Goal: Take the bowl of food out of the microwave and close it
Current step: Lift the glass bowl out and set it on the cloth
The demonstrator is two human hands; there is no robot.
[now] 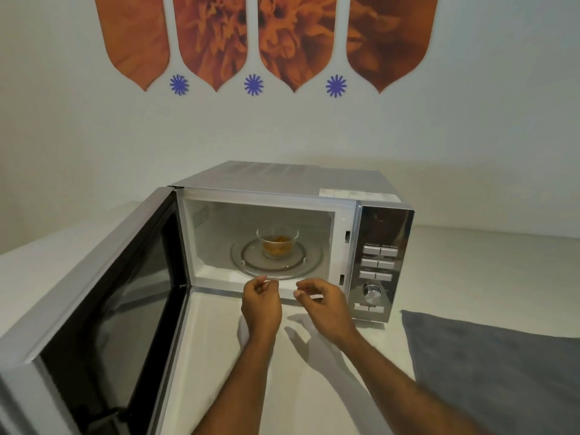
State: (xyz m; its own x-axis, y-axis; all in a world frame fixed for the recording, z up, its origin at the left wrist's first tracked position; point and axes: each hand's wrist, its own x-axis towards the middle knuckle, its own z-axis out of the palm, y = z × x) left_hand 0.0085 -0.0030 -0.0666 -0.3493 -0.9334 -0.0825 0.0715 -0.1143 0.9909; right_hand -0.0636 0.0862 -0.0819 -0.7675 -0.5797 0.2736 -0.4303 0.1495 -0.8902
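Observation:
A silver microwave [282,180] stands on a white counter against the wall. Its door [103,296] is swung wide open to the left. Inside, a small clear glass bowl [277,243] with orange food sits on the glass turntable [251,262]. My left hand [261,304] and my right hand [326,304] hover side by side just in front of the cavity's lower edge. Both hold nothing, fingers loosely curled and apart. Neither hand touches the bowl.
The control panel [378,262] with buttons and a dial fills the microwave's right side. A grey cloth [496,365] lies on the counter [470,271] at the right. The wall behind carries orange flower decals.

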